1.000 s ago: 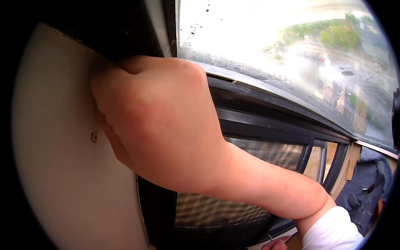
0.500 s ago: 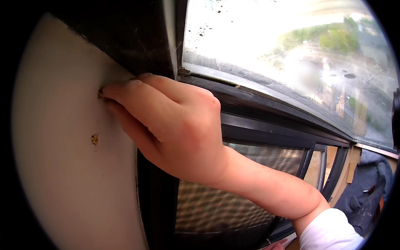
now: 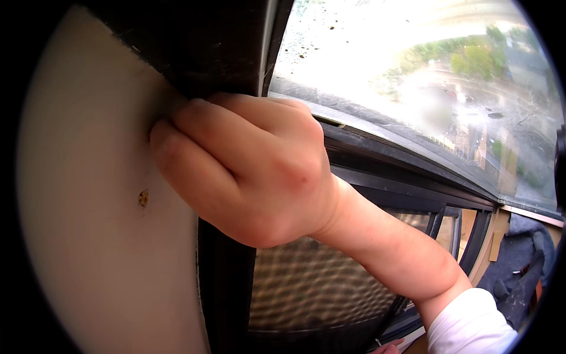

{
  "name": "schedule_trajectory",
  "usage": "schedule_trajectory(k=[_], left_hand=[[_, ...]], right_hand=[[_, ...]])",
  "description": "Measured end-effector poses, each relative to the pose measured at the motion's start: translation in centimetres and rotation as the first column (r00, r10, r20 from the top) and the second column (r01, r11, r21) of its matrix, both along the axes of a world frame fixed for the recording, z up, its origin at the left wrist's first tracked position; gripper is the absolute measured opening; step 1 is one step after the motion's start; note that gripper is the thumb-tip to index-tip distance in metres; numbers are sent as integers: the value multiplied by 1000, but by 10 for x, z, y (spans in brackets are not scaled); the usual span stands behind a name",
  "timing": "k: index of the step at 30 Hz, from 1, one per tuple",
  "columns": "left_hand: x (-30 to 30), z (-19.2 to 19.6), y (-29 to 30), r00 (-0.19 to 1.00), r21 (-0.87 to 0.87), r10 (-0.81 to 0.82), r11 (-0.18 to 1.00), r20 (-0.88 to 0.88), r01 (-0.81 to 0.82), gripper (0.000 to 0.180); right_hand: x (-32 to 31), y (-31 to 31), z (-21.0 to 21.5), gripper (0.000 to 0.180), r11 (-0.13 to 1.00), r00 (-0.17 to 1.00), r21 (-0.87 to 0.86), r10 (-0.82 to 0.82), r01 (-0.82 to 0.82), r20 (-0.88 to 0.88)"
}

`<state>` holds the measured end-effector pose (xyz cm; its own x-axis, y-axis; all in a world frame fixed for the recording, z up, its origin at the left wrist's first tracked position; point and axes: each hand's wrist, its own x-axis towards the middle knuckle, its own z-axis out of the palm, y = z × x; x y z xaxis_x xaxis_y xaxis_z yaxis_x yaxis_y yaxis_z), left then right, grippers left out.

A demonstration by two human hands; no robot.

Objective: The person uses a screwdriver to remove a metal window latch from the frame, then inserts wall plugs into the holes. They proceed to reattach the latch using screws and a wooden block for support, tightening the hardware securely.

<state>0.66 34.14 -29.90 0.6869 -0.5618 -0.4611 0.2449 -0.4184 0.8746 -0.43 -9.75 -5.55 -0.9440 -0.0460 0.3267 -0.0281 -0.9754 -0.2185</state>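
Note:
My right hand (image 3: 253, 168) is closed against the pale wall (image 3: 88, 236), beside the black window frame. Its fingers are curled under, so the fingertips and anything between them are hidden. Below the knuckles, a small ragged hole (image 3: 143, 198) shows in the wall, with brownish material in it. Only a sliver of my left hand (image 3: 388, 349) appears at the bottom edge. Its fingers seem closed beside a thin pale rod (image 3: 378, 341), and most of that hand is cut off.
A dusty, spotted window pane (image 3: 365, 71) fills the upper right. Below it runs a black frame with a mesh screen (image 3: 318, 289). Dark blue-grey cloth (image 3: 519, 259) hangs at the far right, near a wooden strip (image 3: 496, 245).
My right hand has curled tighter and rolled over. It now covers the upper hole where its fingertips were. The view has shifted slightly.

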Motion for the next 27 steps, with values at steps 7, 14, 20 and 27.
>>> schedule_trajectory(k=[7, 14, 20, 27], left_hand=[[0, -2, 1, 999, -41, -23, 999, 49, 25, 33], [-6, 2, 1, 998, 16, -18, 1000, 57, 17, 33], [-2, -1, 4, 995, -23, -68, 997, 73, 70, 33], [1, 1, 5, 994, -25, -60, 998, 87, 63, 33]], right_hand=[[-3, 2, -2, 18, 996, 995, -22, 86, -87, -60], [1, 2, -13, 15, 970, 969, 0, 243, -243, -47], [-6, 2, -9, 18, 993, 983, 76, 99, -88, -154], [-9, -1, -9, 23, 998, 988, 50, 41, -34, -148]])
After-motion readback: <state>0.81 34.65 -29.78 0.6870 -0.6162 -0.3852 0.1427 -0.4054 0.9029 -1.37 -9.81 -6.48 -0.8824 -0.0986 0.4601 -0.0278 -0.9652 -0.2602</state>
